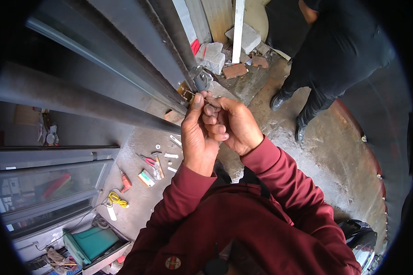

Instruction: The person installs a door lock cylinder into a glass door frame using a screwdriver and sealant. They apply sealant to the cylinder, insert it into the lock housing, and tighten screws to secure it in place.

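Note:
My left hand [199, 130] and my right hand [234, 123] are close together beside the metal door frame [167, 64], both closed. The thumb and fingertips of my left hand pinch a small, thin piece of light metal [190, 91]. My right fingers are curled against the left fingertips; what they hold is too small or hidden to name. Just above the fingertips is a grey cylindrical metal fitting [200, 80], with a brass-coloured plate [184, 87] beside it on the frame.
A person in dark clothes [330, 59] stands at right. Rubble and bricks [234, 71] lie behind my hands. Lower left on the floor are pliers [147, 160], a red drill [125, 182], a yellow cord [117, 199], several small parts and a green bin [89, 240].

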`<move>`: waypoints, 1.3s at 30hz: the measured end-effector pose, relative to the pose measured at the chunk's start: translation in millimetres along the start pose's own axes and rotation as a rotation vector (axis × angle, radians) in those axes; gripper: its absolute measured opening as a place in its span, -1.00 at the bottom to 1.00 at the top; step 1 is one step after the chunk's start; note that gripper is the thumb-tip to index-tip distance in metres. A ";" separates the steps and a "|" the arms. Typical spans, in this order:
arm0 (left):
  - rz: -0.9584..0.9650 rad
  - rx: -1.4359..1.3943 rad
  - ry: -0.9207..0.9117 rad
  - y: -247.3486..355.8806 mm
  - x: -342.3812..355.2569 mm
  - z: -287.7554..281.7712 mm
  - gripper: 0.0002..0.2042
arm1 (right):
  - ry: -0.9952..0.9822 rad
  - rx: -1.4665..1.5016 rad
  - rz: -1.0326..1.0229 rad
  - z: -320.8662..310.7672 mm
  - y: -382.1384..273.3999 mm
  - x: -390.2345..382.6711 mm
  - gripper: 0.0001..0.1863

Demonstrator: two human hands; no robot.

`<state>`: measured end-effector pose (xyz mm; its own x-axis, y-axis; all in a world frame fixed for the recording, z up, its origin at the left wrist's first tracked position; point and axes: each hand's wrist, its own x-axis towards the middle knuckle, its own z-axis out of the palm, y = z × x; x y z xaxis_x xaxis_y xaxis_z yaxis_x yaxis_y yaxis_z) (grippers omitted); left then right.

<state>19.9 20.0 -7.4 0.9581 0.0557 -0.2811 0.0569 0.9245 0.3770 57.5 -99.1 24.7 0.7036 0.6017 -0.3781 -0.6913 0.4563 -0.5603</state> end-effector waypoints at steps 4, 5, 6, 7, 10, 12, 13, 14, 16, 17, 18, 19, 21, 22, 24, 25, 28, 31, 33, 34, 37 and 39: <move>0.154 0.048 0.049 -8.6 1.5 5.9 -0.82 | 0.051 -0.793 -0.608 -1.9 -0.2 -6.1 -0.82; 0.114 0.001 0.020 -8.4 0.5 7.0 -0.82 | 0.102 -1.122 -0.876 -1.8 2.9 -5.8 -0.83; 0.107 0.010 0.017 -8.3 0.0 8.1 -0.81 | 0.106 -1.196 -0.937 -4.9 2.2 -8.5 -0.83; 0.098 0.019 0.014 -7.8 -1.1 9.0 -0.81 | 0.111 -1.241 -0.963 -6.7 2.8 -7.4 -0.83; 0.163 0.065 0.098 -9.3 1.8 12.5 -0.79 | 0.147 -1.290 -1.059 -11.0 0.5 6.3 -0.81; 0.094 0.071 0.007 -5.5 -1.1 12.5 -0.77 | 0.108 -0.575 -0.448 -14.0 -1.3 11.2 -0.77; 0.048 0.080 -0.017 -3.1 -2.6 12.1 -0.77 | 0.039 -0.211 -0.143 -14.6 -1.6 12.9 -0.74; 0.058 0.104 0.019 -5.3 -3.5 12.6 -0.76 | -0.015 0.080 0.071 -15.7 -3.5 13.7 -0.67; -0.006 0.071 -0.064 0.3 -1.9 11.9 -0.76 | -0.050 -0.055 -0.001 -16.0 -3.6 11.1 -0.67; -0.031 0.080 -0.049 1.9 -1.9 11.5 -0.76 | -0.034 -0.128 -0.035 -16.5 -4.3 7.7 -0.67; 0.033 0.065 -0.058 -1.3 -1.2 11.6 -0.77 | 0.070 -0.422 -0.236 -12.4 0.9 7.9 -0.73; 0.101 0.080 0.013 -6.5 0.2 12.0 -0.77 | 0.118 -0.704 -0.480 -12.2 1.1 4.3 -0.75; 0.109 0.026 -0.036 -8.6 -1.0 10.6 -0.79 | 0.178 -1.278 -0.990 -13.3 0.7 -0.8 -0.79; 0.120 0.033 -0.019 -8.7 -0.1 9.6 -0.80 | 0.168 -1.276 -0.972 -14.3 0.0 -1.5 -0.82; 0.132 0.040 0.004 -9.0 1.0 7.6 -0.82 | 0.158 -1.359 -1.014 -16.6 -1.7 0.7 -0.82; 0.137 0.039 0.009 -8.5 2.0 6.5 -0.82 | 0.147 -1.402 -1.042 -17.5 -1.8 3.0 -0.82; 0.158 0.043 0.011 -8.1 3.7 4.4 -0.82 | 0.168 -1.341 -1.015 -16.6 4.2 8.5 -0.83; 0.156 0.038 0.027 -8.4 5.0 4.6 -0.81 | 0.174 -1.364 -1.035 -16.2 5.8 9.5 -0.83; 0.145 0.033 0.021 -7.6 3.3 5.2 -0.82 | 0.156 -1.412 -1.060 -16.4 3.1 7.3 -0.82; 0.135 0.032 0.006 -7.2 2.7 5.6 -0.82 | 0.148 -1.448 -1.064 -17.5 -1.0 5.4 -0.81; 0.133 0.040 -0.005 -7.0 1.9 6.6 -0.82 | 0.072 -1.614 -1.081 -20.4 -13.9 2.6 -0.80; 0.130 0.049 0.017 -6.7 1.5 7.2 -0.82 | 0.003 -1.730 -1.097 -21.4 -22.4 4.1 -0.80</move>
<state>22.9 11.2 -4.0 0.9534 0.1809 -0.2415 -0.0537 0.8893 0.4542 79.4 -120.9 19.9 0.6305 0.5641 0.5332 0.7749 -0.4173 -0.4748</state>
